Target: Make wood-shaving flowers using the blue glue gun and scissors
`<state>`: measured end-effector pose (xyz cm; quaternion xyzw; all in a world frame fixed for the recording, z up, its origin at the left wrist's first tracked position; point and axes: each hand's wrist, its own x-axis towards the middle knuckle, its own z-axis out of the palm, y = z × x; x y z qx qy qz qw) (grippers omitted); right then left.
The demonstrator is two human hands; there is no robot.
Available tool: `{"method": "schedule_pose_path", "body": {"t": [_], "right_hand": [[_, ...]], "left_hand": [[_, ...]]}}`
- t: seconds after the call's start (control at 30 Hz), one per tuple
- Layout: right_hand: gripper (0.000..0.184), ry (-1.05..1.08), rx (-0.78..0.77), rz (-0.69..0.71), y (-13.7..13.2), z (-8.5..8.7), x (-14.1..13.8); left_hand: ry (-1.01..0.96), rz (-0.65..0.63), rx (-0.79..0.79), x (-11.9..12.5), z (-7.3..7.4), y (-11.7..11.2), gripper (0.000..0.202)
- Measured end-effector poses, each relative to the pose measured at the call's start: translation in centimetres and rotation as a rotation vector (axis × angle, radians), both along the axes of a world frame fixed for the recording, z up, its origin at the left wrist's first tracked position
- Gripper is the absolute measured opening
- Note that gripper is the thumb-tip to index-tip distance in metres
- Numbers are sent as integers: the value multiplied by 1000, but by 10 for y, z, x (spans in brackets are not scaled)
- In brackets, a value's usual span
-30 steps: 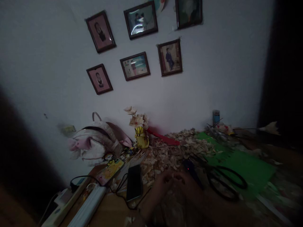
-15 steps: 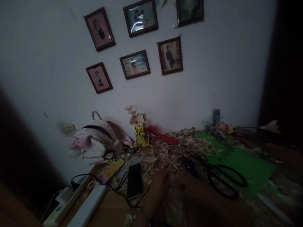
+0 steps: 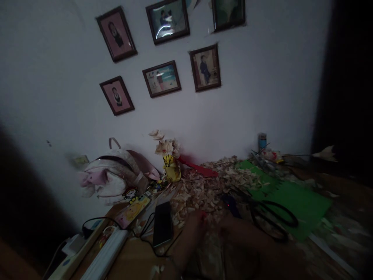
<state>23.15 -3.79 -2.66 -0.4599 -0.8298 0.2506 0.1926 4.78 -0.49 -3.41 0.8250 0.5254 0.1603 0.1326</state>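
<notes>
Down at the bottom of the view, the left hand (image 3: 194, 222) is caught over the near edge of a heap of pale wood shavings (image 3: 201, 190), and the right hand (image 3: 239, 233) is found just beside it, both dark and blurred in the low light! Whether either grip is closed on anything cannot be told from here: no held object can be made out, and neither hand is shown clearly open or shut. The shavings are piled on a wooden table (image 3: 131, 260), right in front of the hands. Just past the right hand, a small dark object with a red light (image 3: 230, 204) is seen lying at the edge of the heap, and black-handled scissors (image 3: 272, 219) are laid across a green sheet (image 3: 294, 198). To the left of the left hand, a black smartphone (image 3: 162, 224) is lying flat, with a black cable (image 3: 148, 233) trailing beside it. Further along the wall, a yellow pot (image 3: 171, 170) holding paper flowers (image 3: 164, 147) is propped behind the heap, with a red strip (image 3: 198, 167) lying next to it. A pale backpack (image 3: 113, 175) is slumped against the wall, and six framed pictures (image 3: 161, 79) are hung above, the frames tilted in this view
</notes>
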Motion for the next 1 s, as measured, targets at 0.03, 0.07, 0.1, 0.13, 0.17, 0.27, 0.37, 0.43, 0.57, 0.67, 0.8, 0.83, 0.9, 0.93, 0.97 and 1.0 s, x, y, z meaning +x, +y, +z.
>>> {"method": "schedule_pose_path", "body": {"t": [0.03, 0.07, 0.1, 0.13, 0.17, 0.27, 0.37, 0.43, 0.57, 0.67, 0.8, 0.83, 0.9, 0.93, 0.97, 1.0], "right_hand": [[23, 23, 8, -5, 1, 4, -2], [21, 50, 13, -12, 1, 9, -3], [20, 83, 11, -25, 1, 13, -4], [20, 114, 5, -44, 1, 16, -5], [20, 140, -1, -67, 1, 18, -5], [22, 170, -19, -116, 2, 17, -5], [23, 182, -9, -131, 4, 11, -3], [23, 194, 16, -126, 4, 8, -3], [20, 141, 41, -89, 1, 7, -3], [22, 93, 47, -114, 0, 6, -3], [28, 38, 40, -157, 1, 3, -3], [29, 36, 46, -163, 1, 2, -4], [32, 36, 66, -157, 0, 0, -7], [34, 45, 74, -130, 0, -1, -9], [35, 52, 82, -98, 0, -3, -11], [35, 58, 92, -66, 0, -5, -14]], "left_hand": [[1, -1, 3, 0, 0, 0, 24], [2, -4, 5, 0, 1, -1, 24], [3, -5, 10, 0, 1, -2, 24], [4, -8, 15, 0, 1, -2, 23], [5, -10, 21, 1, 2, -3, 23], [8, -14, 32, 1, 5, -4, 23], [6, -17, 29, 1, 10, -6, 25], [18, -8, 25, 1, 12, -6, 26], [54, 13, 36, 1, 14, -7, 27], [59, 1, 45, 1, 15, -9, 25], [102, -16, 88, 4, 19, -13, 22], [112, -18, 100, 4, 20, -14, 23], [118, -15, 119, 5, 21, -16, 24], [113, -14, 127, 5, 21, -16, 24], [105, -14, 135, 5, 20, -16, 24], [96, -12, 137, 5, 20, -15, 23]]}}
